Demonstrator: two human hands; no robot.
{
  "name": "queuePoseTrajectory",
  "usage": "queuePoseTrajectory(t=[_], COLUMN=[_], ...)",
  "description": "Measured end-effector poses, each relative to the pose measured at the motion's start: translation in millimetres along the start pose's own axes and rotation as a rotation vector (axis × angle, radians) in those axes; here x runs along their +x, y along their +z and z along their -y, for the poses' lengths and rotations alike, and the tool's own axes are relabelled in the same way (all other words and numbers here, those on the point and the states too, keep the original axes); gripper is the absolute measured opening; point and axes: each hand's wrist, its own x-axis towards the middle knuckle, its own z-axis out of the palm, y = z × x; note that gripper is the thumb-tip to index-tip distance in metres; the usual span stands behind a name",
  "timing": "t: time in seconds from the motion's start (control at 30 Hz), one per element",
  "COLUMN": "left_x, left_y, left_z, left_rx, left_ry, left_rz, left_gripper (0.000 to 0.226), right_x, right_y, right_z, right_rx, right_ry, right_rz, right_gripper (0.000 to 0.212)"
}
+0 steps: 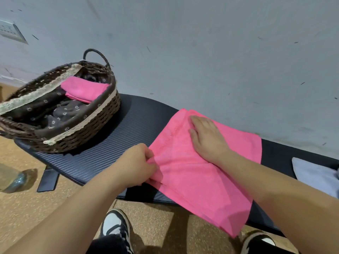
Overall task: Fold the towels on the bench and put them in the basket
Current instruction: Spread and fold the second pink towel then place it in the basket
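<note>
Half-folded bright pink terry towel (201, 189) lies on the black ribbed padded bench (113, 140), just right of the dark woven wicker basket (88, 132). Its long axis runs from wall side to front edge, and the near end overhangs.

Left hand (135, 165) is the one nearer the basket and pinches the towel's basket-side edge, fingers curled. Right hand (207, 138), farther from the basket, presses flat on the towel's middle, fingers straight.

Likely next fold: carry the pinched edge away from the basket, over the flat hand's line.

A folded pink towel (84, 88) already sits inside the basket. A pale grey cloth (315, 175) lies farthest from the basket.
</note>
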Motion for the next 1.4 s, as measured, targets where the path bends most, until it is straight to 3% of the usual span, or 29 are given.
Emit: queuePoseTrajectory(t=[0.1,0.2,0.33,0.43,0.6,0.73,0.83,1.0,1.4], left_x=[-5,-5,-3,0,2,-1,-4,-9,-6], left_y=[13,14,9,5,6,3,-2,-12,-21], left_z=[-7,-10,-8,-6,-3,-2,-3,1,7], left_rx=[-0.022,0.014,0.066,0.128,0.143,0.13,0.1,-0.08,-0.158], left_ry=[0.039,0.067,0.07,0.061,0.063,0.032,-0.002,-0.114,-0.184], left_rz=[0.13,0.14,0.13,0.119,0.08,0.062,0.035,0.077,0.019], left_gripper=[0.013,0.012,0.015,0.02,0.029,0.024,0.026,0.02,0.023], right_x=[-15,3,41,50,47,50,59,64,73], right_y=[-14,-32,-45,-47,-53,-43,-35,-30,-32], right_z=[-18,-28,-24,-23,-11,-7,-8,-3,17], right_rx=[0.004,0.051,0.321,0.381,0.345,0.513,0.479,0.364,0.172], right_ry=[0.078,0.284,0.56,0.566,0.277,0.317,0.415,0.43,0.509], right_rz=[-0.024,-0.021,0.08,0.023,-0.239,-0.064,-0.11,-0.112,0.071], right_gripper=[0.067,0.07,0.049,0.012,0.01,0.012,0.013,0.017,0.014])
